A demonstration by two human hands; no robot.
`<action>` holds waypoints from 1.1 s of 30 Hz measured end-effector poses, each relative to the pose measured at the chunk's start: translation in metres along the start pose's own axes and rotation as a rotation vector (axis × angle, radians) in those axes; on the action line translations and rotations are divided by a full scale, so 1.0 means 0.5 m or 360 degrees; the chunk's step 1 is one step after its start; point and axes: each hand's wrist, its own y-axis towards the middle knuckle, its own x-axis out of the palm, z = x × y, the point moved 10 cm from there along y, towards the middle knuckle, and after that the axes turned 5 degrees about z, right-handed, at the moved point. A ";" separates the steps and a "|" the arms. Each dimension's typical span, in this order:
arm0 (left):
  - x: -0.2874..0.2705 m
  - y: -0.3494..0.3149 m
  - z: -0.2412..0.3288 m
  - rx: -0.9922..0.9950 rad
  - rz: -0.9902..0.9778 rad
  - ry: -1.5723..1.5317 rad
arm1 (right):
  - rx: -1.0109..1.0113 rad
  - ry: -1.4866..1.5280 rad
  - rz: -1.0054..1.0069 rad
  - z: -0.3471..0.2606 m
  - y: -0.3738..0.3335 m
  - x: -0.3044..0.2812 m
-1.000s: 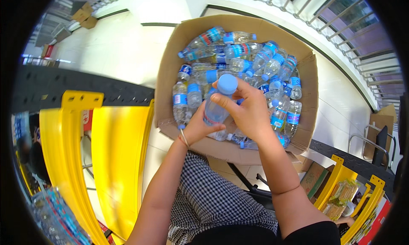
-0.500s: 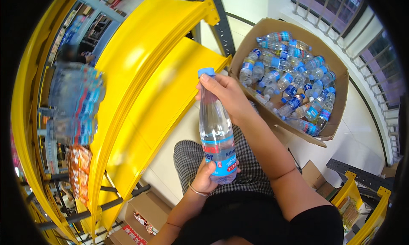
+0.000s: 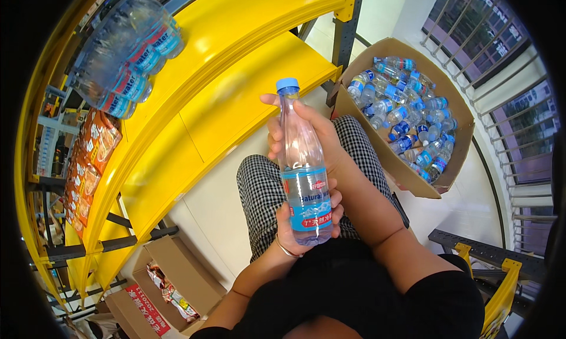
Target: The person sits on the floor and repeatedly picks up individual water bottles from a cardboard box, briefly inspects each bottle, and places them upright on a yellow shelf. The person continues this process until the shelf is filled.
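Observation:
A clear plastic water bottle with a blue cap and a blue-and-red label stands almost upright in front of my body. My left hand is wrapped round its base, fingers showing on the right side. Higher up, my right hand curls round the neck and shoulder just under the cap, with the index finger sticking out to the left. The cap is on the bottle.
At the right, a large cardboard box holds many similar bottles. Yellow shelving on the left carries bottle packs and orange snack bags. An open carton with packets sits lower left. Barred windows line the right.
My right hand has slid from the cap down to the neck, its fingers loosening. My view has shifted, so the shelf goods sit higher up and the lower-left carton shows more.

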 end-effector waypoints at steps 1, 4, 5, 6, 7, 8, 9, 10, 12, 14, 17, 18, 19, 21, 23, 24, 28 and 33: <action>-0.005 -0.007 0.001 0.0014 0.0005 -0.0022 | 0.0020 -0.0079 0.0053 0.005 0.001 -0.004; -0.026 -0.018 0.026 0.0035 0.0149 0.0190 | 0.0013 -0.0417 0.0295 -0.005 -0.001 -0.014; -0.044 -0.027 0.042 0.0103 0.0294 0.0278 | -0.0024 -0.0590 0.0417 -0.017 -0.003 -0.020; -0.060 -0.034 0.060 0.0137 0.0435 0.0438 | -0.0060 -0.0763 0.0539 -0.031 -0.007 -0.028; -0.068 -0.037 0.074 0.0180 0.0557 0.0562 | -0.0078 -0.0863 0.0641 -0.042 -0.011 -0.036; -0.074 -0.040 0.086 0.0221 0.0680 0.0688 | -0.0097 -0.0961 0.0744 -0.053 -0.016 -0.044; -0.078 -0.043 0.098 0.0271 0.0729 0.0892 | -0.0116 -0.1058 0.0846 -0.064 -0.021 -0.054; -0.084 -0.046 0.108 0.0320 0.0776 0.1095 | -0.0143 -0.1094 0.0873 -0.071 -0.024 -0.060; -0.090 -0.044 0.122 0.0430 0.0818 0.1493 | -0.0204 -0.1172 0.0933 -0.087 -0.029 -0.081; -0.082 -0.040 0.131 0.0567 0.0819 0.1890 | -0.0271 -0.1243 0.0935 -0.097 -0.027 -0.096; -0.080 -0.030 0.135 0.0571 0.0847 0.1947 | -0.0382 -0.1558 0.1002 -0.111 -0.029 -0.107; -0.079 -0.027 0.136 0.0590 0.0860 0.2005 | -0.0421 -0.1698 0.1039 -0.117 -0.031 -0.108; -0.080 -0.023 0.139 0.0580 0.0883 0.1986 | -0.0402 -0.1808 0.1062 -0.118 -0.031 -0.109; -0.090 -0.027 0.141 0.0558 0.0917 0.1953 | -0.0361 -0.2023 0.1107 -0.119 -0.031 -0.110; -0.103 -0.032 0.134 0.0478 0.0929 0.1706 | -0.0376 -0.1876 0.0973 -0.108 -0.023 -0.109; -0.105 -0.034 0.124 0.0409 0.0919 0.1475 | -0.0382 -0.1805 0.0903 -0.102 -0.019 -0.107; -0.059 -0.018 0.094 0.0212 0.0590 0.0806 | -0.0098 -0.0674 0.0679 -0.059 -0.001 -0.095; -0.037 -0.003 0.058 0.0145 0.0148 0.0087 | 0.0064 -0.0113 0.0393 0.004 0.005 -0.082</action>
